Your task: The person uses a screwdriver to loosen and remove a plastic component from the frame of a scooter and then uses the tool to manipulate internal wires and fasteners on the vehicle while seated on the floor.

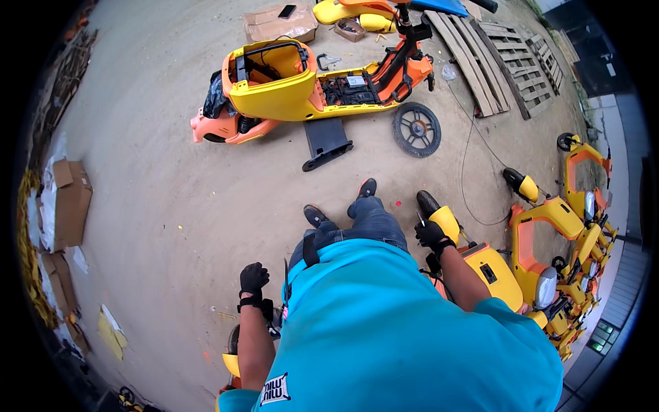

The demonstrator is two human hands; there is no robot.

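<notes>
My left hand (254, 278), in a black glove, hangs low at my left side, curled into a fist with nothing showing in it. At my right side my right hand (430, 234), also gloved in black, is closed; a thin pale tip (421, 218) sticks out of it, too small to name. Both hands are apart from the partly stripped yellow and orange electric scooter (281, 86) ahead of me. Its seat opening and floor compartment are uncovered. A loose black wheel (417, 130) lies by its front end, and a black box-shaped part (327, 142) lies against its near side.
Several yellow scooters (542, 226) stand close on my right. Wooden pallets (473, 65) lie at the far right, and a thin cable (465, 158) loops over the ground. Flattened cardboard (274, 26) with a phone (287, 12) is beyond the scooter; cardboard boxes (71, 204) stand at left.
</notes>
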